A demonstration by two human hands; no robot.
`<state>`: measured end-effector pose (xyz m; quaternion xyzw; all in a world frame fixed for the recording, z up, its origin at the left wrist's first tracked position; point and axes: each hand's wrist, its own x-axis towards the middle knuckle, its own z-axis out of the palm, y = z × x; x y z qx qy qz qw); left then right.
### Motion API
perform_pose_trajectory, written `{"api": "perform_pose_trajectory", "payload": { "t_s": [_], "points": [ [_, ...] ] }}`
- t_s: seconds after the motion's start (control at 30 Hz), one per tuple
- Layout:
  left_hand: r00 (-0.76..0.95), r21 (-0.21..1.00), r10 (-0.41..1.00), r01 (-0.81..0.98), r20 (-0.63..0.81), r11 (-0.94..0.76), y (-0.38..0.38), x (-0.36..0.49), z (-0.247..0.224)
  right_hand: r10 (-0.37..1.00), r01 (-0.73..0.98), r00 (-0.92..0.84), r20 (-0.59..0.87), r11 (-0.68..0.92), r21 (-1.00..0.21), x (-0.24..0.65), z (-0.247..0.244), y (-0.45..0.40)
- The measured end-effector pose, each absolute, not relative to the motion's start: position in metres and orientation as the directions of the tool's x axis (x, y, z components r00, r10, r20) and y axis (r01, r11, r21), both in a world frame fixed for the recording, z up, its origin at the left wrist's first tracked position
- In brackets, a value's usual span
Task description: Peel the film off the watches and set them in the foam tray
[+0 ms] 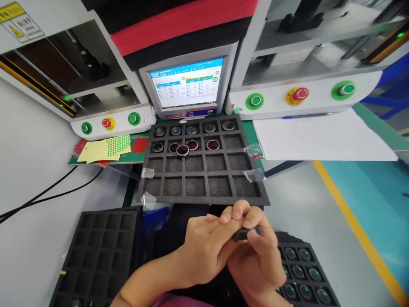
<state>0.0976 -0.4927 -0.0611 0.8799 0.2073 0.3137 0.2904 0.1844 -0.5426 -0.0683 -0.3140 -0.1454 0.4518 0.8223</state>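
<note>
In front of my body, my left hand [207, 245] and my right hand [263, 251] are pressed together, fingers overlapping. Both are closed around a small dark piece [243, 234]; the right thumb lies against its edge. Most of it is hidden by the fingers, so its kind does not show. Just beyond the hands lies a dark foam tray [204, 199] with square pockets. Round watch-like discs [213, 145] sit in its two back rows. One disc [182, 150] rests tilted over the pocket divider, touching another disc [192, 145].
Behind the tray stands a lit monitor [190, 85] between two machines with green buttons [256, 100] and red stop buttons [300, 94]. White paper [319, 138] lies right, sticker sheets [105, 149] left. Lower down are another foam tray [104, 226] and a tray of green-dotted discs [305, 254].
</note>
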Motion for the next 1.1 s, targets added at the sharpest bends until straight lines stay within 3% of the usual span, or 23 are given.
{"api": "perform_pose_trajectory", "payload": {
  "t_s": [0.17, 0.37, 0.5, 0.67, 0.9, 1.1],
  "points": [
    [0.724, 0.63, 0.536, 0.182, 0.434, -0.755, -0.491, 0.097, -0.06, 0.801, -0.632, 0.599, -0.017, 0.459, -0.624, 0.18, -0.069, -0.541],
    [0.722, 0.859, 0.647, 0.146, 0.246, -0.49, -0.497, 0.094, -0.053, 0.722, -0.411, 0.683, 0.109, 0.503, -0.76, 0.172, -0.079, -0.545],
    [0.696, 0.936, 0.699, 0.114, 0.164, -0.334, -0.5, 0.091, -0.051, 0.765, -0.334, 0.612, 0.199, 0.478, -0.812, 0.173, -0.081, -0.548],
    [0.688, 0.889, 0.684, 0.126, 0.241, -0.44, -0.5, 0.088, -0.053, 0.769, -0.322, 0.576, 0.277, 0.525, -0.788, 0.173, -0.079, -0.547],
    [0.692, 0.937, 0.696, 0.08, 0.194, -0.34, -0.504, 0.086, -0.053, 0.807, -0.351, 0.504, 0.309, 0.518, -0.78, 0.177, -0.083, -0.551],
    [0.663, 0.883, 0.693, 0.103, 0.282, -0.458, -0.509, 0.085, -0.054, 0.783, -0.291, 0.527, 0.331, 0.532, -0.795, 0.175, -0.079, -0.55]
  ]
}}
